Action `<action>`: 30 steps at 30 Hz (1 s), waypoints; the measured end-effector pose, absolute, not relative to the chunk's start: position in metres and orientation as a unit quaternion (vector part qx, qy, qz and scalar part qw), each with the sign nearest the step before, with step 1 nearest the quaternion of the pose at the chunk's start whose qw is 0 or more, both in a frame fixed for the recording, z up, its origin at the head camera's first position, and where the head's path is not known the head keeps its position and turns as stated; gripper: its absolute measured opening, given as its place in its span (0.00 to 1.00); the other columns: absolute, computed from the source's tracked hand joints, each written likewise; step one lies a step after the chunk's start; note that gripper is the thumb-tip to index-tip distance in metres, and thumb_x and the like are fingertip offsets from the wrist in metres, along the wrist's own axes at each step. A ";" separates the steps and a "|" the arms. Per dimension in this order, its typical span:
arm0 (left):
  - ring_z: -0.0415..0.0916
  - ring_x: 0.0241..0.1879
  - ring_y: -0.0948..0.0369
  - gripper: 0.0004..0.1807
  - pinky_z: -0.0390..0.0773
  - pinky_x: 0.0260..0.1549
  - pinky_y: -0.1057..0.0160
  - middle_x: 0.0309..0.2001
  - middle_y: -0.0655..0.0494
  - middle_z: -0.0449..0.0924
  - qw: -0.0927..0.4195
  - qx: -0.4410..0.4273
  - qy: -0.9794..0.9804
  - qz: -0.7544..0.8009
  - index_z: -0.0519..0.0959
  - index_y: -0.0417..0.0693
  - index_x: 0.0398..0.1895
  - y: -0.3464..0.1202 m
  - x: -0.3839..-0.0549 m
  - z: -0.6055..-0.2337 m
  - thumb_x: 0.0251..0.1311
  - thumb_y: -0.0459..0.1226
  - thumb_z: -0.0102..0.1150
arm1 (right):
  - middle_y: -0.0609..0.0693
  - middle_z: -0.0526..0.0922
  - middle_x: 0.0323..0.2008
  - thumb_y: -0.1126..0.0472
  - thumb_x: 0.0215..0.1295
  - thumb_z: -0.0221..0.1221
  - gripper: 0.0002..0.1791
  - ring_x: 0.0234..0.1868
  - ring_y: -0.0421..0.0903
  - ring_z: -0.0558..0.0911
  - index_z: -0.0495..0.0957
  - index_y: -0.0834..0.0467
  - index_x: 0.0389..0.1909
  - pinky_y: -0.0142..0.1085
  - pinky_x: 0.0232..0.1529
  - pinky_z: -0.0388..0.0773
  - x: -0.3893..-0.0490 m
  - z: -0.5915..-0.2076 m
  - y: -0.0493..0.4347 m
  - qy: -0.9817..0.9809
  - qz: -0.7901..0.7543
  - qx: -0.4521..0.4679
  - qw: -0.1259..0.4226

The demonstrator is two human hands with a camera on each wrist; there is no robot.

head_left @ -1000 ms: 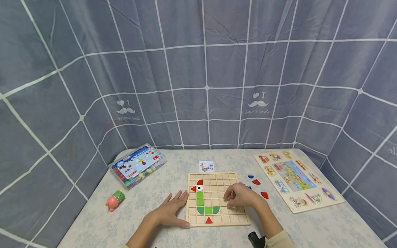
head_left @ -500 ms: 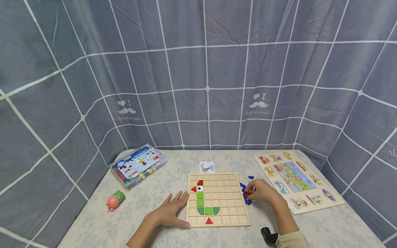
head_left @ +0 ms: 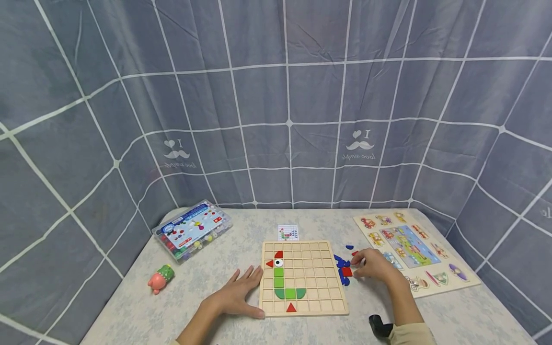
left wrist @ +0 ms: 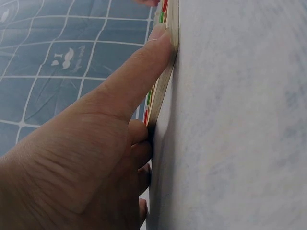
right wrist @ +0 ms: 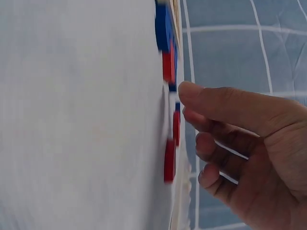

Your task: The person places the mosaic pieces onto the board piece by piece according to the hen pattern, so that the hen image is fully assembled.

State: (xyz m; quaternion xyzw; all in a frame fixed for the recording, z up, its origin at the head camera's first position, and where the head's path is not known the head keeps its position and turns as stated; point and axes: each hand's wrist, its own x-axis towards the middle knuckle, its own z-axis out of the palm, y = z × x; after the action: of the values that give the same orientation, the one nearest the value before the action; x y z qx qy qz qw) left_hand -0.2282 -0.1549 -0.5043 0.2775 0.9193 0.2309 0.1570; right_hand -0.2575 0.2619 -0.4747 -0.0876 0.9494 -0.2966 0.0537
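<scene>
A second ago the right hand (head_left: 373,265) was over the right part of the wooden board (head_left: 316,278); now it is right of it, near flat blue pieces (head_left: 343,263). The red square (head_left: 346,271), partly covered half a second ago, lies uncovered on the pale, mottled desk (head_left: 302,330). The right grip is loosely bent, thumb apart from fingertips, nothing seen between. The left hand (head_left: 239,294) stays spread along the board's left edge, thumb by the near corner. Thin ridges grid the board; its green squares (head_left: 279,272) and red triangle (head_left: 291,307) are unmoved.
</scene>
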 end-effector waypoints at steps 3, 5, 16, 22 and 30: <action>0.41 0.78 0.48 0.63 0.38 0.74 0.38 0.78 0.48 0.48 0.157 0.278 0.920 0.228 0.49 0.42 0.77 -0.155 -0.228 -0.505 0.45 0.64 0.68 | 0.49 0.83 0.32 0.68 0.46 0.72 0.12 0.27 0.42 0.74 0.84 0.62 0.35 0.33 0.25 0.74 -0.256 -0.474 0.274 0.950 -0.298 -0.064 0.061; 0.41 0.78 0.48 0.63 0.38 0.75 0.38 0.78 0.48 0.48 0.156 0.278 0.921 0.226 0.50 0.42 0.77 -0.155 -0.228 -0.505 0.45 0.64 0.68 | 0.49 0.84 0.33 0.67 0.47 0.72 0.13 0.28 0.43 0.74 0.84 0.61 0.36 0.33 0.27 0.75 -0.256 -0.474 0.281 0.951 -0.300 -0.042 0.070; 0.41 0.78 0.47 0.63 0.37 0.75 0.39 0.78 0.48 0.47 0.152 0.278 0.921 0.225 0.49 0.42 0.77 -0.155 -0.229 -0.505 0.45 0.64 0.68 | 0.49 0.81 0.26 0.64 0.45 0.74 0.11 0.29 0.44 0.74 0.84 0.62 0.30 0.34 0.31 0.72 -0.255 -0.479 0.298 0.949 -0.306 0.000 0.076; 0.41 0.78 0.47 0.63 0.38 0.75 0.39 0.78 0.48 0.47 0.154 0.276 0.922 0.223 0.50 0.41 0.77 -0.154 -0.228 -0.504 0.45 0.64 0.68 | 0.48 0.82 0.29 0.61 0.46 0.74 0.14 0.31 0.43 0.74 0.85 0.61 0.35 0.33 0.31 0.72 -0.255 -0.484 0.300 0.938 -0.338 -0.015 0.077; 0.41 0.78 0.47 0.62 0.37 0.75 0.38 0.78 0.47 0.47 0.155 0.279 0.921 0.224 0.49 0.41 0.77 -0.155 -0.229 -0.504 0.46 0.63 0.68 | 0.49 0.80 0.30 0.68 0.45 0.72 0.16 0.30 0.45 0.71 0.86 0.60 0.39 0.33 0.27 0.69 -0.255 -0.488 0.305 0.926 -0.366 -0.014 0.090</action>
State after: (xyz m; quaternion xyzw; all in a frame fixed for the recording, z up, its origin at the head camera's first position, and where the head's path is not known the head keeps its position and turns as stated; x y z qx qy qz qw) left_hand -0.2288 -0.1545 -0.5037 0.2793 0.9209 0.2236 0.1550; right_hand -0.2546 0.3050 -0.4876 -0.0136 0.9263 -0.3657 0.0897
